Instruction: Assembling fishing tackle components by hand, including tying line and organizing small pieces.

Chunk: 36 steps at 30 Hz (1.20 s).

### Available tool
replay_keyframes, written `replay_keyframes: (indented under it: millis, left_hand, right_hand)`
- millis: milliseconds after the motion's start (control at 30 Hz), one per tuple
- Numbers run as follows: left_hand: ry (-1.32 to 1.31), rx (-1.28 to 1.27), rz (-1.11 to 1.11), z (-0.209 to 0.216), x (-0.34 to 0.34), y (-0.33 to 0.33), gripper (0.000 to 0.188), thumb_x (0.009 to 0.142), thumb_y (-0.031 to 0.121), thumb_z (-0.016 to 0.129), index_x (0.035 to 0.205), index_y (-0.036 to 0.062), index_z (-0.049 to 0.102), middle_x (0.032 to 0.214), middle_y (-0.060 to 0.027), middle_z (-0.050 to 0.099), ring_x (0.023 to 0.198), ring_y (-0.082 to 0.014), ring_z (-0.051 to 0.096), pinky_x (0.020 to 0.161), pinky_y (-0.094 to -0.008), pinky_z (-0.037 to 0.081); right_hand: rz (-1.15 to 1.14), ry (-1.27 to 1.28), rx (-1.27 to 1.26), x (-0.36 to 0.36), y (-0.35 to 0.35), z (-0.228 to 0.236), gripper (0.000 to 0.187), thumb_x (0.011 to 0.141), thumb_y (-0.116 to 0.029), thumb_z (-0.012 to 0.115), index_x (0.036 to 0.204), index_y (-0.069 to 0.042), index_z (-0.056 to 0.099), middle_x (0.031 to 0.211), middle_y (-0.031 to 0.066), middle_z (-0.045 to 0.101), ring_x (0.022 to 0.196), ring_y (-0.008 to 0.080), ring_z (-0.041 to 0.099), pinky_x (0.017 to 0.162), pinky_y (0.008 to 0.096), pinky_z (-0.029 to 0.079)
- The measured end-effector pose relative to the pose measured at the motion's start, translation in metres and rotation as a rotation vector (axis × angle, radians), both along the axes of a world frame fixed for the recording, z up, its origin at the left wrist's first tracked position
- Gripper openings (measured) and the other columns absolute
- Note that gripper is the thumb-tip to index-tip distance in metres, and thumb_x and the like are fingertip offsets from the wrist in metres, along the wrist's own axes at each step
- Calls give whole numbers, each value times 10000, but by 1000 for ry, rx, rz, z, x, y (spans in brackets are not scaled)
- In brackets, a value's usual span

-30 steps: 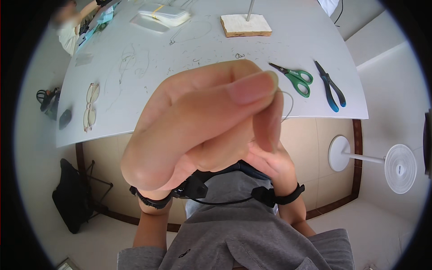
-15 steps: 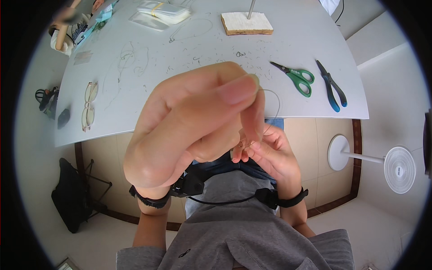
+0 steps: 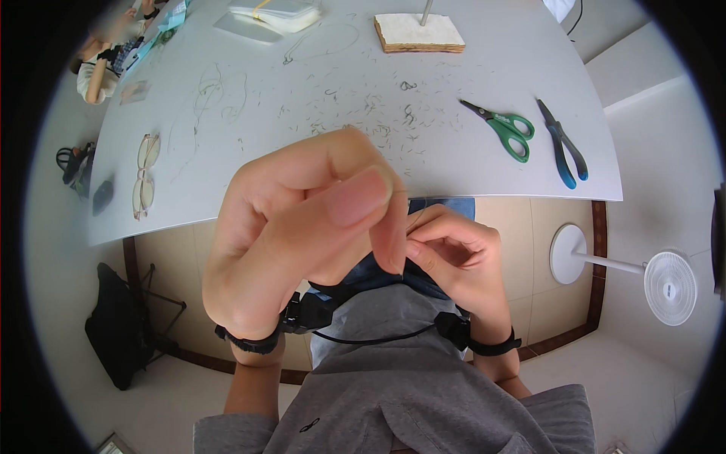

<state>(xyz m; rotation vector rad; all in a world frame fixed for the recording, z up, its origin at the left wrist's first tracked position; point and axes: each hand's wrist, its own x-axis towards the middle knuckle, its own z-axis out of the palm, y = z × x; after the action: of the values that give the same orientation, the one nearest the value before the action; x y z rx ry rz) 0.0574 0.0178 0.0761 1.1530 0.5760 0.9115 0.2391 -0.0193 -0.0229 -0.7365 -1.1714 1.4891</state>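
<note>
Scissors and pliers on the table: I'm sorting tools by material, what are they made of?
Scissors: dark, seemingly metal blades and glossy green handles, probably plastic. Pliers: dark metal-looking jaws, with blue grips that look like plastic or rubber; which one cannot be told.

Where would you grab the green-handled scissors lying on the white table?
Probably by the green loops: the green-handled scissors lie flat, closed, with the blades pointing toward the table's far left and the handles toward the blue-handled pliers. Come from above on the right, near edge, fingers into the loops.
</note>
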Motion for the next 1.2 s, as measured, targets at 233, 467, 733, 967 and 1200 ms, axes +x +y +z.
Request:
replay_keyframes:
  millis: [233, 467, 733, 967, 1200]
  left_hand:
    - [138, 125, 251, -28, -21, -21, 512, 962, 201, 388, 512, -1, 524, 464, -46, 487, 374, -46, 297, 405, -212, 256]
    - [669, 466, 655, -47, -20, -25, 184, 895, 87, 512, 791, -28, 611, 738, -77, 604, 657, -121, 543, 599, -226, 415]
    - [482, 332, 291, -53, 7, -34, 110, 789, -34, 596, 894, -10, 614, 862, -80, 631, 769, -148, 555, 738, -270, 420]
    - [457, 291, 289, -57, 8, -36, 97, 753, -38, 670, 839, -11, 634, 808, -76, 644, 725, -141, 584, 676, -247, 448]
    - [471, 265, 244, -61, 7, -34, 86, 753, -34, 668, 829, -9, 635, 810, -66, 641, 720, -129, 544, 651, -258, 399]
  right_hand:
    - [-354, -469, 594, 9, -2, 8, 106, 667, 123, 685, 752, 80, 639, 888, 158, 641, 740, 233, 645, 616, 282, 536]
    - [-388, -598, 954, 12, 2, 9, 164, 609, 68, 738, 715, 97, 616, 873, 152, 638, 733, 259, 651, 571, 290, 539]
    - [-322, -663, 1062, 10, 5, 13, 180, 586, 36, 745, 707, 86, 621, 881, 159, 650, 801, 274, 664, 596, 300, 556]
    - [-332, -724, 1092, 10, 4, 12, 190, 585, 28, 732, 732, 105, 639, 885, 172, 655, 810, 273, 665, 603, 294, 555]
    - [-310, -737, 1047, 10, 3, 13, 201, 588, 17, 730, 740, 110, 638, 897, 187, 651, 815, 275, 665, 616, 297, 558]
